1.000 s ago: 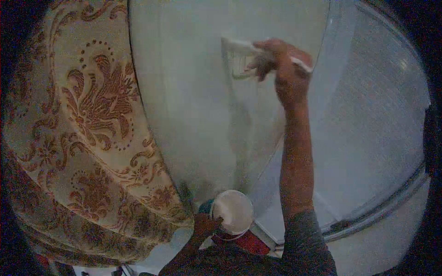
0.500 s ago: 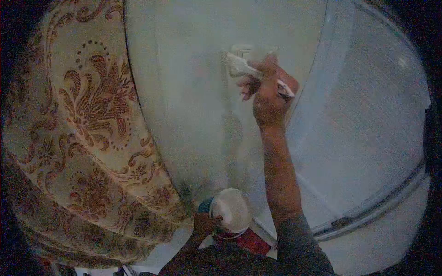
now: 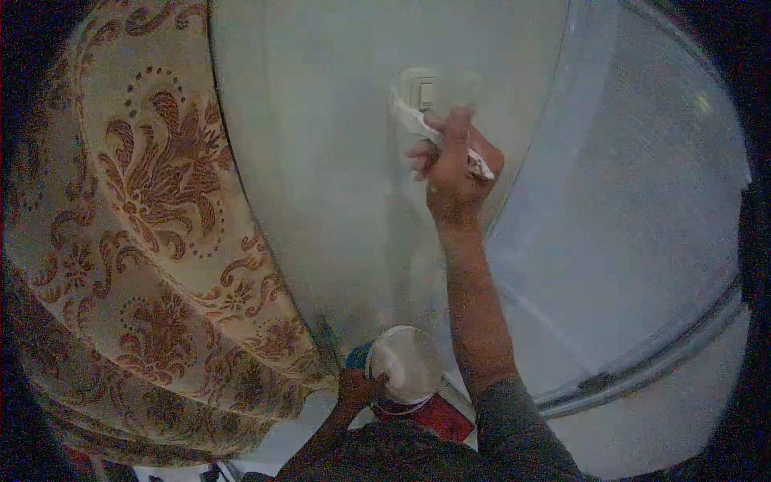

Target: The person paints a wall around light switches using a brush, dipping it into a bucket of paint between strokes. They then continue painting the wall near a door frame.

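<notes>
My right hand [image 3: 459,169] is raised against the pale wall [image 3: 337,145], its fingers closed round a crumpled white cloth [image 3: 414,122]. The cloth touches the lower left edge of a light switch plate [image 3: 420,90], whose upper part shows. Low in front of my body, my left hand [image 3: 365,388] grips a round white tub [image 3: 408,365] by its rim, thumb on the near side. Something blue [image 3: 359,357] sits between that hand and the tub's outer side; I cannot make out what it is. The tub's contents are too dim to tell.
A patterned gold and brown curtain [image 3: 173,185] hangs at the left. On the right is a pale panel [image 3: 618,201] with a dark-edged curved frame [image 3: 642,365]. A red thing [image 3: 438,418] lies below the tub. The view is dim and grainy.
My right hand and the cloth have moved slightly down and left, baring more of the switch plate. My left hand and the tub have hardly moved.
</notes>
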Demonstrator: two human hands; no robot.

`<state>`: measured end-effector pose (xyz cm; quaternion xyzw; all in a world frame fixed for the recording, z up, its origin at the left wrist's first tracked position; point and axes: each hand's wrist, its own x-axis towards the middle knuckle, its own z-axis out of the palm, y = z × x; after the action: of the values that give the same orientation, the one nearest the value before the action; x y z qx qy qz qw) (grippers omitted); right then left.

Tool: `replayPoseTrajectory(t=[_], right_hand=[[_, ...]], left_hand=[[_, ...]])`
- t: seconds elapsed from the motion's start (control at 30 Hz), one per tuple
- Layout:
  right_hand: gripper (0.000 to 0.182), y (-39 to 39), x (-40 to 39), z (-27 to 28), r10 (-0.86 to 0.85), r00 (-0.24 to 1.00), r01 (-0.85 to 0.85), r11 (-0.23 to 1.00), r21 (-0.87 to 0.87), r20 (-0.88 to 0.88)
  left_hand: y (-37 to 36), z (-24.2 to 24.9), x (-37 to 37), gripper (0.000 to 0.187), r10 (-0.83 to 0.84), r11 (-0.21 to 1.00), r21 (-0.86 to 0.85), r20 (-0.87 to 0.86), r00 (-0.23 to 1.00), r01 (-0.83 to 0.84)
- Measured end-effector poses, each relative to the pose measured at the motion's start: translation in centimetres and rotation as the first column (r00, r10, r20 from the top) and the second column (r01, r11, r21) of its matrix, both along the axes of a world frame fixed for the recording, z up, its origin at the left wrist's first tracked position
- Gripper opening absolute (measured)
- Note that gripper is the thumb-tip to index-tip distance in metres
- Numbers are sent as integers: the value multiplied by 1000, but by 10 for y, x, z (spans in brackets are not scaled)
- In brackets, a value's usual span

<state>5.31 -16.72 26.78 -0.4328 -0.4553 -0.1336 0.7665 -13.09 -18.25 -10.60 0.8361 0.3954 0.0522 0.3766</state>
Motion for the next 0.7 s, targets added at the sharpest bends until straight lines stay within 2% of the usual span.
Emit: replayPoseTrajectory(t=[0.03, 0.07, 0.1, 0.13, 0.17, 0.2, 0.27, 0.3, 0.37, 0.43, 0.47, 0.5, 0.53, 0.57, 0.6, 0.63, 0.7], right_hand=[[43, -2, -3, 3, -2, 1000, 2, 999, 41, 19], [49, -4, -4, 6, -4, 999, 1, 997, 82, 37], [49, -6, -8, 10, -5, 999, 2, 997, 81, 34], [48, -7, -14, 17, 11, 1000, -13, 992, 128, 13], [47, -7, -16, 21, 27, 1000, -25, 984, 174, -8], [47, 0, -11, 21, 26, 1000, -24, 985, 172, -9], [44, 18, 2, 17, -111, 973, 57, 965, 256, 201], [44, 19, 7, 8, -114, 974, 61, 964, 259, 194], [36, 20, 8, -3, -36, 998, 28, 987, 157, 50], [40, 13, 1, -12, -6, 1000, 5, 991, 136, 8], [44, 11, -2, -17, 21, 999, -17, 993, 115, -37], [44, 8, -1, -20, 23, 999, -18, 993, 115, -38], [40, 4, 1, -23, 50, 997, -47, 996, 70, -53], [36, 1, 4, -25, 79, 994, -78, 997, 25, -69], [36, -3, 2, -21, 77, 995, -75, 997, 25, -69], [37, -9, -1, -15, 70, 994, -67, 997, 32, -90], [38, -13, -4, -5, 62, 992, -58, 998, 38, -112]], left_hand=[[-1, -1, 0, 58, -1, 1000, 0, -1, 1000, 1], [-3, -2, 2, 60, 3, 997, 81, 97, 995, -11], [-5, -3, 2, 78, -4, 987, 160, 194, 981, -27], [-3, -8, 4, 78, -4, 987, 159, 192, 981, -27], [0, -17, 7, 64, -25, 976, 218, 40, 999, 16], [1, -22, 8, 67, -37, 961, 269, -116, 993, 68], [-3, -28, 10, 68, 10, 967, 254, -125, 992, 22], [-3, -30, 9, 69, 57, 968, 249, -136, 989, -22], [-3, -27, 7, 67, 31, 980, 201, -117, 993, -7], [-6, 1, 3, 65, 4, 988, 153, -95, 995, 11], [-11, 35, 0, 63, 22, 999, 35, -35, 999, -20], [-14, 53, -2, 74, 48, 995, -84, 23, 999, -46], [-13, 37, -3, 74, 47, 995, -85, 21, 999, -45], [-11, 10, -3, 69, 4, 991, 129, 205, 979, -31], [-11, 9, -3, 65, -80, 940, 337, 369, 926, -52], [-12, 9, -3, 65, -80, 941, 336, 369, 926, -52], [-18, 51, -3, 63, -64, 915, 375, 500, 863, -150]])
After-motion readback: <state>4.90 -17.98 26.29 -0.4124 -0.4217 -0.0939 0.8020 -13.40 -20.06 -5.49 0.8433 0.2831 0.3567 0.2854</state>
